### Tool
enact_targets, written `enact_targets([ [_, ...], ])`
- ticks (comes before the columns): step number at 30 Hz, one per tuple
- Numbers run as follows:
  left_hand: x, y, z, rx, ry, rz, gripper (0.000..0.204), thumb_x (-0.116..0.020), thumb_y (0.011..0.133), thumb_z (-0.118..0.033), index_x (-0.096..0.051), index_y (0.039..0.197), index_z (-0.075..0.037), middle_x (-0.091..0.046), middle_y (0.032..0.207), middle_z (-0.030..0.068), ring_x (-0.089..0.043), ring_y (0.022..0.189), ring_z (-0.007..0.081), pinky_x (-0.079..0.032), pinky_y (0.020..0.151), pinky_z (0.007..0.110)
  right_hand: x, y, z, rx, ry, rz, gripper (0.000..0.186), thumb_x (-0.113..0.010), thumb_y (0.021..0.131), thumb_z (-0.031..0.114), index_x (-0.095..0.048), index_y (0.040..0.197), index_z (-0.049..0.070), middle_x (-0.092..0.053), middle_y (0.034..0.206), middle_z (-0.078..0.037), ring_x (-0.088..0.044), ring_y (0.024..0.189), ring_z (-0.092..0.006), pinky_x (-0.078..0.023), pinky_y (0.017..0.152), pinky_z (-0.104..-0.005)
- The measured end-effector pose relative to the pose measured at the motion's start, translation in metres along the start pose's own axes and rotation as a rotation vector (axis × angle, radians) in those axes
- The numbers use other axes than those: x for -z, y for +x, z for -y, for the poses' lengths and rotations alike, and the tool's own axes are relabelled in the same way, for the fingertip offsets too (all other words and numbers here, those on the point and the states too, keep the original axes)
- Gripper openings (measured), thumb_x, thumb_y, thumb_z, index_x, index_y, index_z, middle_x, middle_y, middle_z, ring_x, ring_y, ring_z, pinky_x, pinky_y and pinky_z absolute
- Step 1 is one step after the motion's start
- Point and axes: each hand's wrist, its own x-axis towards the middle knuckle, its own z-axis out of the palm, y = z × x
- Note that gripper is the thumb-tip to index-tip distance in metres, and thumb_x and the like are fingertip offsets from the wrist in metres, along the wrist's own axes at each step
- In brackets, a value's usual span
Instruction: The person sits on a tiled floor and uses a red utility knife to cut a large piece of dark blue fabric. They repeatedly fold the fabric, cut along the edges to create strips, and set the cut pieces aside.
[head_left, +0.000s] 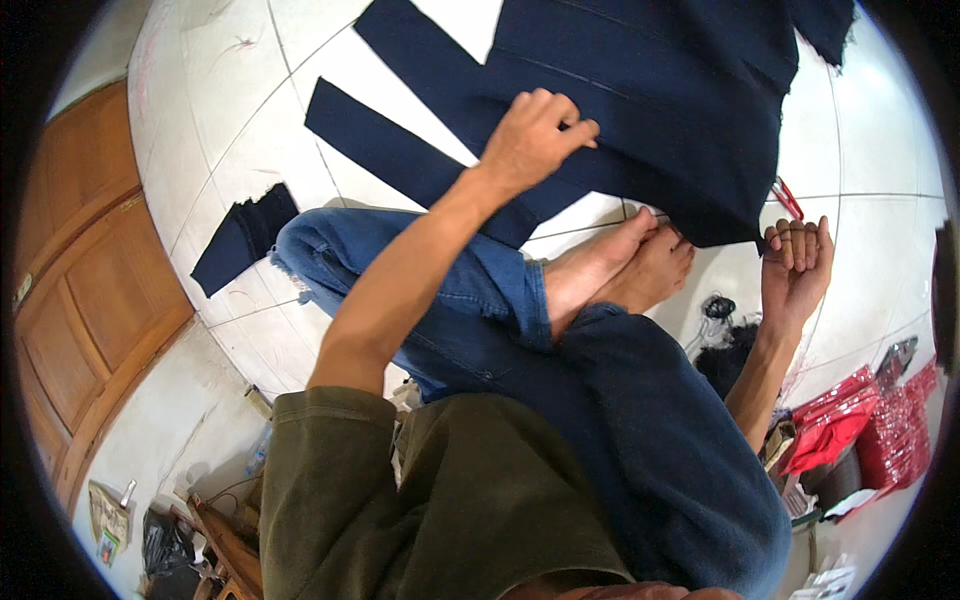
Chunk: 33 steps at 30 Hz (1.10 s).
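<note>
A large dark navy cloth (640, 110) lies spread over the floor in front of me, with long strips reaching left from it. My left hand (535, 135) is above the cloth, its fingers curled together in a pinch. What sits between those fingers is too hidden to make out. At the right, my right hand (798, 248) has its fingers folded over the near right corner of the cloth, which is drawn to a point there. Just beyond this hand, a small red-handled tool (787, 198) rests on the tiles, partly by the cloth's edge.
A separate navy scrap (243, 238) with a frayed edge lies at the left. My crossed legs in blue jeans (640, 400) and bare feet (640, 265) are close to the cloth. Black tangled material (728, 355) and red plastic packages (850, 430) are at the right. A wooden door (95, 270) stands left.
</note>
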Motion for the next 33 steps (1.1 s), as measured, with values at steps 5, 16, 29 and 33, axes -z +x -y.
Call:
enact_targets([
  [5,0.003,0.002,0.011,-0.04,-0.01,0.069,0.011,-0.074,0.089,-0.021,-0.071,0.097,-0.014,-0.056,0.092,0.003,-0.051,0.084,0.0225,-0.04,0.073,0.037,0.02,0.006,-0.002,-0.068,0.092,0.071,0.052,-0.052,0.108,0.025,-0.032,0.061,0.018,-0.024,0.053,0.005,-0.032,0.056,-0.0117,-0.037,0.065,-0.0304],
  [16,0.009,0.007,0.017,0.072,0.107,0.156,0.041,-0.067,0.091,-0.052,-0.066,0.087,-0.011,-0.053,0.089,0.0072,-0.049,0.085,0.0272,-0.038,0.076,0.043,0.045,0.004,0.012,-0.096,0.058,0.045,0.048,-0.054,0.107,0.022,-0.036,0.064,0.018,-0.026,0.053,0.005,-0.032,0.053,-0.0108,-0.039,0.063,-0.0293],
  [29,0.018,0.004,0.025,0.166,0.142,0.021,0.044,-0.077,0.084,-0.049,-0.064,0.091,-0.007,-0.054,0.095,0.0117,-0.051,0.089,0.033,-0.04,0.079,0.047,0.077,-0.006,0.05,0.121,-0.001,-0.162,0.054,-0.057,0.105,0.033,-0.031,0.06,0.022,-0.026,0.052,0.006,-0.032,0.049,-0.0117,-0.041,0.06,-0.03],
  [33,0.013,0.002,0.019,0.233,0.125,0.052,0.042,-0.077,0.085,-0.047,-0.064,0.093,-0.008,-0.054,0.097,0.0096,-0.051,0.092,0.0325,-0.039,0.082,0.046,0.1,-0.023,0.066,0.14,-0.11,-0.121,0.055,-0.057,0.106,0.035,-0.031,0.059,0.021,-0.028,0.051,0.005,-0.031,0.047,-0.0122,-0.041,0.055,-0.0331],
])
